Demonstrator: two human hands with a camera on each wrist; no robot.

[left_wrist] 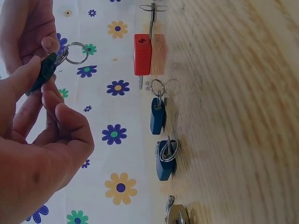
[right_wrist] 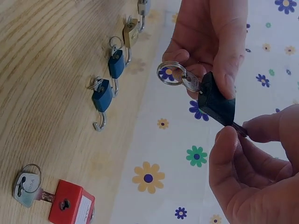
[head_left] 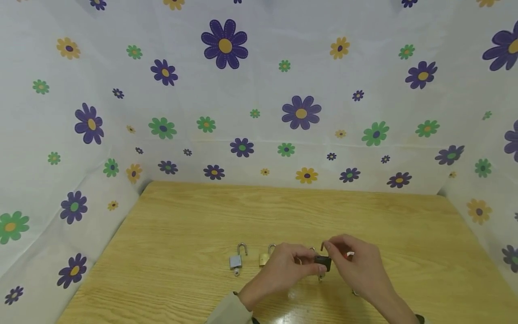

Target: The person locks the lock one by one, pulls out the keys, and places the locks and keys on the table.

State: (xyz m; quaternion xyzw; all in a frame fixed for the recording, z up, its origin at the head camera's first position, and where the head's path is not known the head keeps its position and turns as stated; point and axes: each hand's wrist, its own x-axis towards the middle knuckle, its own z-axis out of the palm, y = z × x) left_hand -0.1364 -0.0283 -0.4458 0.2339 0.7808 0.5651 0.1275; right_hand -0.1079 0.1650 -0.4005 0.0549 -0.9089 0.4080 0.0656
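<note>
- L hand point(head_left: 286, 266): curled, grips blk padlock point(head_left: 323, 263), key point(right_wrist: 191, 83) in
- R hand point(head_left: 359, 264): pinches shackle point(right_wrist: 239, 129)
- Silver padlock point(head_left: 235, 261), open, on surface point(head_left: 170, 288), 9 o'clock of blk padlock, head view

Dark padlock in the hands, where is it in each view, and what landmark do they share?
Head: dark padlock low, right of centre, between left hand and right hand.
Left wrist: dark padlock at upper left.
Right wrist: dark padlock right of centre, near mid-height.
Shared landmark: red padlock, largely hidden by the right hand in the head view.
</note>
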